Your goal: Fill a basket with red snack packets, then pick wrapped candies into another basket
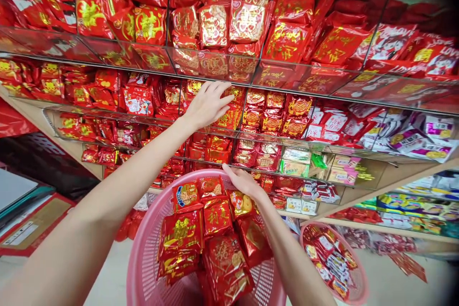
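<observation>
By red snack packets (229, 119), the left hand (209, 105) stretches, its grip spread. The right hand (244, 181) meets the pink basket (135, 248), grip unclear.

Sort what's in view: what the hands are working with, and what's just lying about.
In use:
large pink basket, right hand at its rim
red packets inside it
shelf packets by the left hand

Apparently just lying about:
smaller pink basket, possibly related
purple-and-white packets
red sheets on the floor
</observation>
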Action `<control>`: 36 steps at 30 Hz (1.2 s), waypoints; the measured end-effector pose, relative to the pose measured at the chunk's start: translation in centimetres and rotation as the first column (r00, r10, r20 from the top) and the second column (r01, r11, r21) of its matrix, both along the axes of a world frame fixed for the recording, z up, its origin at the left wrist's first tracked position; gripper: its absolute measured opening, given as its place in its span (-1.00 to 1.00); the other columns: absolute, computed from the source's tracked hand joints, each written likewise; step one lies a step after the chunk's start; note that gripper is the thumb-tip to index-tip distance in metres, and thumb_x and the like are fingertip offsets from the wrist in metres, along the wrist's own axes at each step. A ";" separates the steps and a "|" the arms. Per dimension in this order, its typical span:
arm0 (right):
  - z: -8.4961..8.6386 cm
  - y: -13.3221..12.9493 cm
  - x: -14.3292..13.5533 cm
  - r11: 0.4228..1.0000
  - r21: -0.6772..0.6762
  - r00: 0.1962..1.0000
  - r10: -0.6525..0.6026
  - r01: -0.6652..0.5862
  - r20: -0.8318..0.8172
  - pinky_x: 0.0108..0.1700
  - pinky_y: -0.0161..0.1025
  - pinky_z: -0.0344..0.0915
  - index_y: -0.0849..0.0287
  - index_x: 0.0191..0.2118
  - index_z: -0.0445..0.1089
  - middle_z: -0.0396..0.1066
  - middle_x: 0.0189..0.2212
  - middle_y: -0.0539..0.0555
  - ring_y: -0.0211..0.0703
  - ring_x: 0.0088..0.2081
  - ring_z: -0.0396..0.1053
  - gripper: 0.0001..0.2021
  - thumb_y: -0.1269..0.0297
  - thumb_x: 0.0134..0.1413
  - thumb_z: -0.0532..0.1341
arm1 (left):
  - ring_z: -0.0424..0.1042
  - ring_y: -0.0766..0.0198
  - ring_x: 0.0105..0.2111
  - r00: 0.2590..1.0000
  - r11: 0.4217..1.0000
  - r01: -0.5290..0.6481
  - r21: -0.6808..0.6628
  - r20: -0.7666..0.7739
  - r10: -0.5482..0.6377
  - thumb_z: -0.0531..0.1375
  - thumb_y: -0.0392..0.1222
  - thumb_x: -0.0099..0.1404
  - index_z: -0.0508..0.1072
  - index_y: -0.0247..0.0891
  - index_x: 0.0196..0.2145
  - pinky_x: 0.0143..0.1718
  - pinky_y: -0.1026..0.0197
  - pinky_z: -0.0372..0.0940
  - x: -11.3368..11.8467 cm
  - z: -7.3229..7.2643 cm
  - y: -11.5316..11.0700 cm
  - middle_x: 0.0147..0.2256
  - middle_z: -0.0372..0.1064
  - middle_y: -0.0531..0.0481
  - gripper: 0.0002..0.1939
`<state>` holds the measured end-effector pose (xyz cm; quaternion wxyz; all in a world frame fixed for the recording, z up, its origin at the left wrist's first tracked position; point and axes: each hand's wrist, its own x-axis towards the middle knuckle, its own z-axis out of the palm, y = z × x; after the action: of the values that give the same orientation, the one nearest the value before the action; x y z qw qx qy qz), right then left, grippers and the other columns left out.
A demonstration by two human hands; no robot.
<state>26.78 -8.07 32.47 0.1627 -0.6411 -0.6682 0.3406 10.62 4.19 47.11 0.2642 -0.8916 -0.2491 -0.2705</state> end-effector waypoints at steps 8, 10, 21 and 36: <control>-0.3 1.2 -0.3 0.999 0.019 0.999 -0.029 0.029 0.013 0.06 0.02 0.18 0.12 -0.05 0.44 0.44 -0.03 0.20 0.17 0.06 0.33 -0.13 -0.42 0.00 -0.32 | 0.13 -0.05 0.15 1.000 1.000 -0.023 -0.014 -0.010 0.023 -0.01 -0.07 0.38 0.38 -0.31 0.03 0.15 -0.18 -0.02 -0.6 -2.6 1.4 0.19 0.14 -0.29 -0.62; -0.3 1.3 -0.4 0.999 0.026 0.999 -0.040 0.040 0.017 0.05 0.01 0.19 0.13 -0.09 0.45 0.46 -0.06 0.20 0.16 0.04 0.34 -0.14 -0.42 0.00 -0.32 | 0.11 -0.04 0.17 1.000 1.000 0.003 -0.020 0.021 -0.002 0.00 -0.07 0.37 0.38 -0.29 0.02 0.16 -0.18 -0.04 -1.0 -3.0 1.0 0.19 0.13 -0.27 -0.62; -0.1 2.1 -0.7 0.997 0.050 0.994 -0.071 0.067 0.085 -0.04 -0.07 0.25 0.12 -0.24 0.46 0.52 -0.18 0.19 0.08 -0.08 0.43 -0.15 -0.39 0.03 -0.37 | 0.29 0.04 -0.10 0.990 0.991 0.124 -0.051 0.075 -0.120 0.03 -0.23 0.34 0.41 -0.30 -0.01 -0.13 -0.02 0.21 -1.2 -5.5 -2.4 -0.10 0.38 -0.22 -0.69; -1.9 -2.8 4.5 0.963 -0.011 0.960 -0.266 0.268 0.081 -0.14 -0.08 0.25 0.12 -0.31 0.40 0.50 -0.33 0.18 0.09 -0.20 0.43 -0.22 -0.40 0.03 -0.33 | 0.14 -0.07 0.20 0.840 0.047 0.227 -0.973 0.220 0.496 0.06 0.31 0.16 0.39 -0.02 0.10 0.20 -0.12 0.04 -9.9 -17.0 -9.7 0.14 0.30 0.00 -0.36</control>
<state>31.32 -10.90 30.54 0.1735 -0.7402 -0.5777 0.2972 0.74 -5.51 30.13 -0.4698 -0.6844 -0.5116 -0.2217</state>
